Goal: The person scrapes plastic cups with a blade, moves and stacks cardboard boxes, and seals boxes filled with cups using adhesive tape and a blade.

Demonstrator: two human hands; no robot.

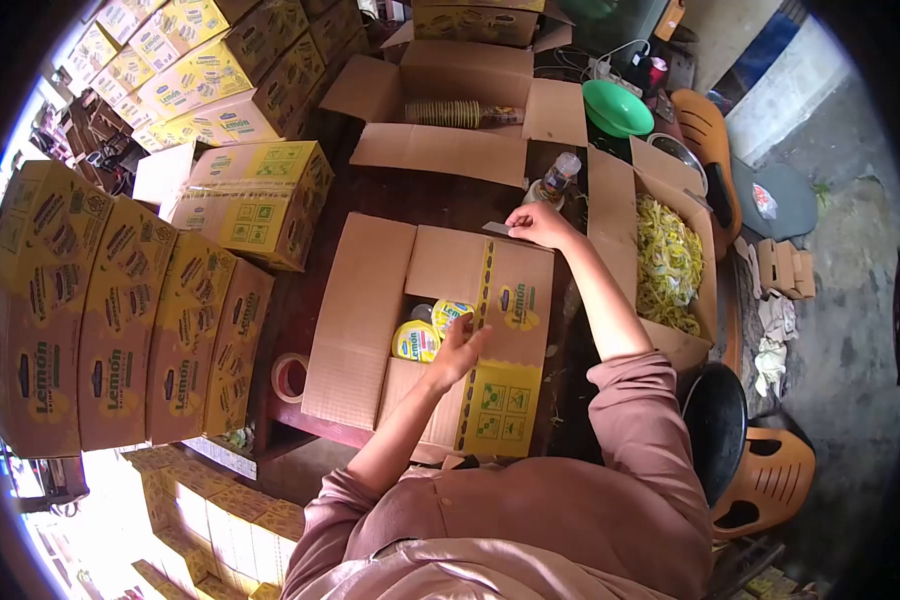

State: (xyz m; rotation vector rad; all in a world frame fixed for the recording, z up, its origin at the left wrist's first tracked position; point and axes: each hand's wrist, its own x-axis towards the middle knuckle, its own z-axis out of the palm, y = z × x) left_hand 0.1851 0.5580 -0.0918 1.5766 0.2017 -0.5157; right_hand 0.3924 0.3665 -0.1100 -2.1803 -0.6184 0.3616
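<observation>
A cardboard carton (360, 300) stands in front of me on a dark red table, its flaps partly folded over. Through the gap between them show round yellow-and-white lemon-labelled lids (415, 341). My left hand (458, 352) is over that gap, fingers apart, beside the edge of the printed right flap (518, 310); whether it touches the flap I cannot tell. Beyond the carton's far right edge, my right hand (538, 225) is closed, thumb and fingers pinching a small pale flat piece (496, 228). What that piece is does not show clearly.
Closed lemon cartons (45, 330) line the left side. An open carton (440, 150) with stacked cups lies beyond, near a clear bottle (560, 175). On the right are a carton of yellow strips (670, 260), a green bowl (618, 108) and orange chairs (770, 480). A tape roll (290, 378) sits left.
</observation>
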